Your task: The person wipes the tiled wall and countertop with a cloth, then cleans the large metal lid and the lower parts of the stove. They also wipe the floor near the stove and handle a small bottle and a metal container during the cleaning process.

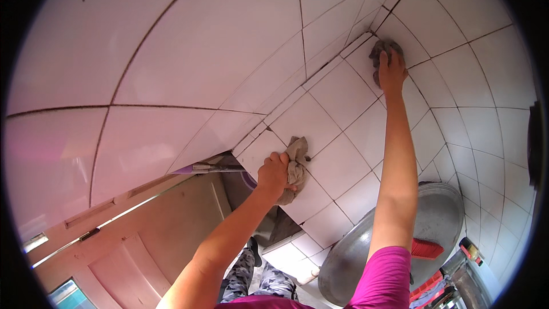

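Note:
At the near left edge of the white tiled ledge point(334, 94), my left hand point(272, 173) is closed around a crumpled brown-grey rag point(297, 151), which rests on the tiles. My right arm reaches to the far corner of the ledge. There my right hand point(392, 74) presses a darker grey rag point(390, 46) against the tiles where the ledge meets the right wall. Its fingers are bent over the cloth, and part of the rag is hidden under them.
A tiled wall point(211, 46) rises behind the ledge, and another tiled wall point(477, 80) stands at right. A large round grey metal pan point(346, 263) leans near my right arm, with a red brush point(426, 249) by it. At lower left is a pinkish door point(183, 223).

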`<state>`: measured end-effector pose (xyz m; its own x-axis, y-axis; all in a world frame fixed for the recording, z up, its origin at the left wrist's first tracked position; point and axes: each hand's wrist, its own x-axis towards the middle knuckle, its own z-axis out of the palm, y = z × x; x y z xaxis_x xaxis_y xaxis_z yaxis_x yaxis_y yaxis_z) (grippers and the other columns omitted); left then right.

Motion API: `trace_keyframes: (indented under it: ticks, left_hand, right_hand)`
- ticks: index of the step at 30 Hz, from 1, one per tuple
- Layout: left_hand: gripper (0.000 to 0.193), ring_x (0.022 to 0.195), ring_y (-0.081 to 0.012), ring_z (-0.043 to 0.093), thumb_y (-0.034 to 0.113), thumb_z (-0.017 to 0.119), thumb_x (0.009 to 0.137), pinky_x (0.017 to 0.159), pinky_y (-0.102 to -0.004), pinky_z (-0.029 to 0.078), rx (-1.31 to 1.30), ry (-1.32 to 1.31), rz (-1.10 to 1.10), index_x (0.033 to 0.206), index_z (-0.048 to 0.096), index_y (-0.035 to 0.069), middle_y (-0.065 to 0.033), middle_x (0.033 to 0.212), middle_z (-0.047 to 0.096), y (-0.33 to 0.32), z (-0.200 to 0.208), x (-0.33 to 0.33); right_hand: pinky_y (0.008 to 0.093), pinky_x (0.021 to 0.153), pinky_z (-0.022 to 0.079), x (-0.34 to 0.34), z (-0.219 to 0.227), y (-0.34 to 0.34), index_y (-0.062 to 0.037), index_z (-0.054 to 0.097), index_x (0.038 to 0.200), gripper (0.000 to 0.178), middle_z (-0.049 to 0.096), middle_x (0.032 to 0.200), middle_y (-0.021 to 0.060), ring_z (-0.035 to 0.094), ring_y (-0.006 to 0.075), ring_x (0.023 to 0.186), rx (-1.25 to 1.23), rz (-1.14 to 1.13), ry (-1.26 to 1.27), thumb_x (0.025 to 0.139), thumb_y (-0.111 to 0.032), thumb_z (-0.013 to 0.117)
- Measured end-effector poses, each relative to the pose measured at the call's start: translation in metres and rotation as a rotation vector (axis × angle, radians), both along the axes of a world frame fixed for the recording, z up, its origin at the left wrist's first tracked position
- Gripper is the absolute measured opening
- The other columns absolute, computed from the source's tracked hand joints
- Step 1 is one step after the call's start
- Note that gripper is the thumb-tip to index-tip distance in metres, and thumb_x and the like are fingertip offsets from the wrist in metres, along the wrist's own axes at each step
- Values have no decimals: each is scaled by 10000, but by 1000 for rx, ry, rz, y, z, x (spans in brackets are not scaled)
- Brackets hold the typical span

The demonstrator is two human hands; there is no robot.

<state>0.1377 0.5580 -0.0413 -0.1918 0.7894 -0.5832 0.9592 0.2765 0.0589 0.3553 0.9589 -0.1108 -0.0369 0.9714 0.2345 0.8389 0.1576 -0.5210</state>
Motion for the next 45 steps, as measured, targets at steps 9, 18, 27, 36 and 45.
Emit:
trace_keyframes:
  ticks: [9,18,27,36,45]
  left_hand:
    - [960,1016,-273,665,613,947,540,776,-359,629,19,-11,20,1146,443,65,-106,1109,551,-10,-5,-10]
    - [816,1136,-350,645,372,922,719,852,-469,591,210,-410,261,1312,465,48,-163,1194,591,-81,11,-19]
    - [875,1421,-268,480,345,831,878,1191,-358,366,46,-1081,948,1511,419,-99,-199,1509,529,-344,26,-67]
    - [841,1355,-276,555,309,862,824,1142,-379,435,2,-862,1302,1479,483,-58,-173,1470,578,-460,64,-78]
    - [853,1392,-259,512,302,815,868,1172,-374,397,11,-1251,1493,1540,419,-42,-147,1518,534,-447,63,-68]
  right_hand:
    - [616,1020,446,-110,25,-97,-317,533,1428,537,441,1562,53,396,450,1389,-170,-11,-378,917,-389,683]
    - [566,948,517,-174,40,-249,-276,645,1239,435,536,1429,23,469,412,1321,-131,216,-356,816,-247,742]
    - [496,926,538,-216,63,-443,-208,688,1171,460,621,1284,48,542,347,1225,-224,1096,-43,730,-79,722]
    - [425,1160,402,-220,89,-342,61,449,1474,651,529,1453,241,514,365,1368,-199,110,869,878,-113,647]
    - [496,1164,369,-309,14,-521,55,441,1477,623,498,1428,315,471,470,1347,-317,213,637,892,-86,600]
